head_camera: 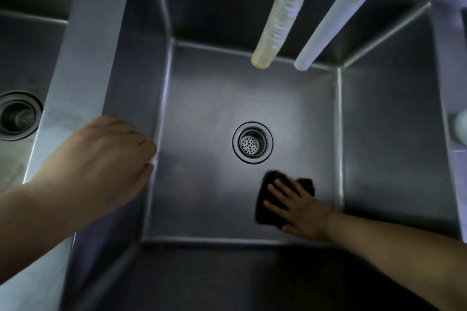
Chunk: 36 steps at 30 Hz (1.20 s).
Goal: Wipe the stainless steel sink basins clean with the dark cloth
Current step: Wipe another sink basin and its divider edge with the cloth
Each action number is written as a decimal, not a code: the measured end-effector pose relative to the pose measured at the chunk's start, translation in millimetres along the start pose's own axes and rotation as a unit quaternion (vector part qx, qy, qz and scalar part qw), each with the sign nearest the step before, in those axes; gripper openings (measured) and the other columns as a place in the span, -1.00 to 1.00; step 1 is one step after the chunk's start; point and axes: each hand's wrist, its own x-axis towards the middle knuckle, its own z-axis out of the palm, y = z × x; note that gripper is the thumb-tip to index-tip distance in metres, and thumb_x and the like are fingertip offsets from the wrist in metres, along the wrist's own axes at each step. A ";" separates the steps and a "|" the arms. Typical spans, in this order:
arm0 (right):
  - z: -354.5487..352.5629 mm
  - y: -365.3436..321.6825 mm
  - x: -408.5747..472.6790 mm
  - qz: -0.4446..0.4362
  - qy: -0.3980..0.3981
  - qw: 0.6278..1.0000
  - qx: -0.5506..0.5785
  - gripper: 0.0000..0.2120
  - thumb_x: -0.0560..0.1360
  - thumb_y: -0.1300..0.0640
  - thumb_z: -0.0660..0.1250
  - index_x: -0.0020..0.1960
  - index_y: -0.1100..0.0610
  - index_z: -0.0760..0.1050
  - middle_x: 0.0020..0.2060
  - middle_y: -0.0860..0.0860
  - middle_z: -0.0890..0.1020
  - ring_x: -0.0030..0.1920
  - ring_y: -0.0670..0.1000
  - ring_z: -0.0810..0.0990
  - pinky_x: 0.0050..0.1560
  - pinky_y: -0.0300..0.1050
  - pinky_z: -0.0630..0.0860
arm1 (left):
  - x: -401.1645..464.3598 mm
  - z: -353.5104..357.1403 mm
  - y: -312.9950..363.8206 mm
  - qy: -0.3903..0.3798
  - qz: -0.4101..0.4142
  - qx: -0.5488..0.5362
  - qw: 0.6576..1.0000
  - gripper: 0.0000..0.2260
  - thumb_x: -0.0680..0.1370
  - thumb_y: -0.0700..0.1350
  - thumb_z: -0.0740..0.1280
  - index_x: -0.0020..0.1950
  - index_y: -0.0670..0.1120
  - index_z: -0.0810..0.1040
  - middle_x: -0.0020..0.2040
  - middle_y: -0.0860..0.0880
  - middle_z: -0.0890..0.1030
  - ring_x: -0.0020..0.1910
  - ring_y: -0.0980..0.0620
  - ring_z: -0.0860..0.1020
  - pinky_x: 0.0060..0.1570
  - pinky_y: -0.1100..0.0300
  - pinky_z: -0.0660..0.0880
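Observation:
I look down into a deep stainless steel basin (214, 98) with a round strainer drain (252, 142) in its floor. The dark cloth (262, 212) lies flat on the basin floor, below and right of the drain. My right hand (300, 207) presses on the cloth with straight, spread fingers. My left hand (101, 161) rests on the divider rim (86, 58) at the basin's left edge, fingers curled over the edge and holding nothing that I can see.
A second basin (27, 53) with its own drain (17, 115) lies to the left of the divider. Two ribbed hoses, one yellowish (280, 15) and one white (331, 20), hang down over the back of the main basin. A pale round object (461, 126) sits at the right edge.

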 end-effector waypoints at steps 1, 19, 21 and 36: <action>-4.6 -11.2 9.2 -0.038 0.015 0.999 -0.010 -0.31 0.34 -0.32 0.34 0.39 -0.06 0.38 0.37 0.13 0.41 0.43 0.19 0.26 0.37 0.24 0.06 | 0.4 -1.4 0.2 0.001 0.001 -0.001 1.000 -0.75 0.40 0.01 0.18 -0.29 -0.06 0.59 -0.36 -0.05 0.58 -0.28 -0.17 0.56 -0.04 -0.02 0.35; -69.2 -17.9 241.8 -0.033 0.091 0.991 0.097 -0.45 0.58 -0.16 0.07 0.52 -0.10 0.02 0.54 0.05 0.02 0.53 0.13 -0.09 0.45 0.14 -0.24 | 3.3 -23.4 11.0 0.005 0.016 0.048 0.999 -0.89 0.34 -0.13 0.29 -0.40 -0.03 0.47 -0.44 -0.06 0.50 -0.37 -0.14 0.52 -0.13 0.05 0.29; -70.4 2.6 244.9 0.054 0.096 0.987 0.118 -0.43 0.57 -0.16 0.07 0.53 -0.10 0.00 0.54 0.05 0.00 0.53 0.13 -0.10 0.46 0.13 -0.21 | 3.4 -24.6 12.3 -0.005 0.017 0.057 0.998 -0.91 0.31 -0.15 0.31 -0.41 -0.04 0.47 -0.45 -0.08 0.50 -0.39 -0.15 0.51 -0.14 0.04 0.29; -11.0 136.1 104.1 0.418 -0.003 0.881 0.220 -0.39 0.58 -0.19 -0.05 0.53 -0.09 -0.21 0.54 0.06 -0.19 0.51 0.08 -0.25 0.46 0.11 -0.20 | -0.4 -30.0 14.8 -0.041 0.020 0.066 0.997 -0.85 0.29 -0.20 0.17 -0.43 -0.06 0.50 -0.49 -0.08 0.51 -0.43 -0.14 0.52 -0.24 0.05 0.48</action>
